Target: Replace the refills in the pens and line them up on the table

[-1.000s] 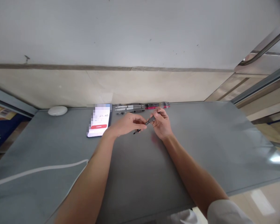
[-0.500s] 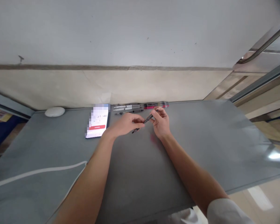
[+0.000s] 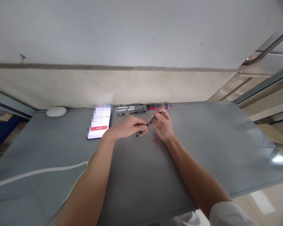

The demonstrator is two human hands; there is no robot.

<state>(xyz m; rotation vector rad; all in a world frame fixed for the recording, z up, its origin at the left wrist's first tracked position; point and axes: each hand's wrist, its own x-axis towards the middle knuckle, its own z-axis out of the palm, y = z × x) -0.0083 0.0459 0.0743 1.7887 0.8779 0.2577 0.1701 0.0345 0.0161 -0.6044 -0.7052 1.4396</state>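
A slim dark pen (image 3: 152,121) slants between my two hands above the grey table (image 3: 136,175). My left hand (image 3: 131,126) pinches its lower part, and the thin end sticks out below the fingers. My right hand (image 3: 163,123) is closed around the thicker upper part. Whether the pen is in one piece cannot be made out. Just behind my hands, a row of white and grey pens (image 3: 131,108) lies along the wall. Beside them on the right lie several dark pens and a red one (image 3: 158,106).
A phone (image 3: 99,122) with a lit screen lies left of my left hand. Farther left sits a white oval case (image 3: 56,111). A white cable (image 3: 44,170) crosses the table at the lower left. The pale wall (image 3: 141,86) closes off the back.
The pen's thin end has shifted slightly right and down with my left fingers. Both hands keep their hold. The whole view has shifted slightly.
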